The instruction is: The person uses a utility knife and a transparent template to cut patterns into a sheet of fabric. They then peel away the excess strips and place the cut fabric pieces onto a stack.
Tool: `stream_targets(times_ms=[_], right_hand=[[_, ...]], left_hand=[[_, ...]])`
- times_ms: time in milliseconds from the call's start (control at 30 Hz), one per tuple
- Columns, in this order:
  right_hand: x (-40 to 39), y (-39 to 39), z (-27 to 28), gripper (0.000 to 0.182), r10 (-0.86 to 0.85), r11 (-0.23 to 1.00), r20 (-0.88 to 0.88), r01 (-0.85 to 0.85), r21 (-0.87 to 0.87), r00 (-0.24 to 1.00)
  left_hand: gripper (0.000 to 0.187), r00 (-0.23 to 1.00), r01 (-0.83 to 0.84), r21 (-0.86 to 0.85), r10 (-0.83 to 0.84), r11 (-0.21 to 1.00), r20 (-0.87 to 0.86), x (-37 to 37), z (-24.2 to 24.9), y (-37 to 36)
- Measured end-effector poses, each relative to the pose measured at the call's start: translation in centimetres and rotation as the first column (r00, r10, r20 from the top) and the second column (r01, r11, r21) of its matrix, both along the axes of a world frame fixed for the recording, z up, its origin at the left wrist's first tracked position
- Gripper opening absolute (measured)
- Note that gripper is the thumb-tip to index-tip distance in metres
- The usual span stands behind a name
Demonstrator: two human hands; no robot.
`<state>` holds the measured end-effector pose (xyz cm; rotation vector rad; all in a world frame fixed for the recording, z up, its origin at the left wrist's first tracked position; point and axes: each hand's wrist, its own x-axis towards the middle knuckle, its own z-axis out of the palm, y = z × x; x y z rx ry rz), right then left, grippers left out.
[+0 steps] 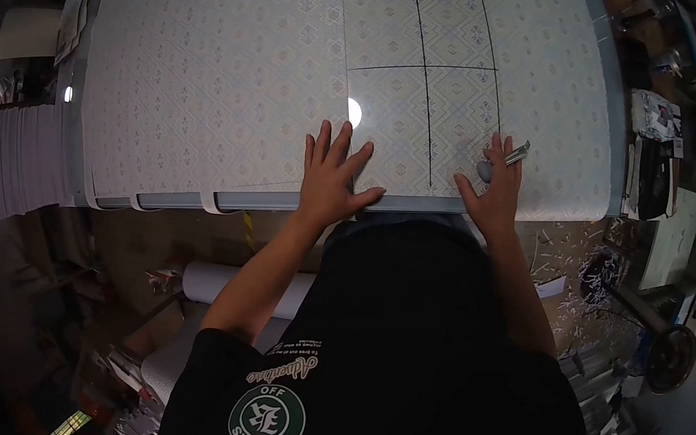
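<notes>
Patterned pale sheet material covers the table in front of me, with dark lines drawn on it in a grid. My left hand lies on its near edge, palm down and fingers spread, left of the lines. On the right of the grid, my right hand rests with its thumb out and fingers stretched forward. A small tool with a shiny metal end and a rounded grey part shows on both sides of the right fingers; its middle is hidden by them.
The table's grey front rail runs just before my body. A stack of white sheets hangs at the left. Beneath the table lies a white roll. Paper scraps litter the floor at right, near a round-seated stool.
</notes>
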<state>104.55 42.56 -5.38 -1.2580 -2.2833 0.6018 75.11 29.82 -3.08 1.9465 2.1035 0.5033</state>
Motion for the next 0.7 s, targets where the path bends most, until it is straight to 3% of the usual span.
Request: stream_targets(times_ms=[333, 700], right_hand=[[-0.06, 0.02, 0.11, 0.085, 0.000, 1.000, -0.001, 0.000, -0.005, 1.000], [-0.12, 0.08, 0.06, 0.092, -0.001, 1.000, -0.023, 0.001, -0.005, 1.000]], left_hand=[[0.074, 1.000, 0.000, -0.004, 0.000, 1.000, 0.001, -0.07, -0.10, -0.03], [0.076, 1.000, -0.002, -0.013, 0.002, 1.000, -0.004, -0.08, -0.12, -0.06]])
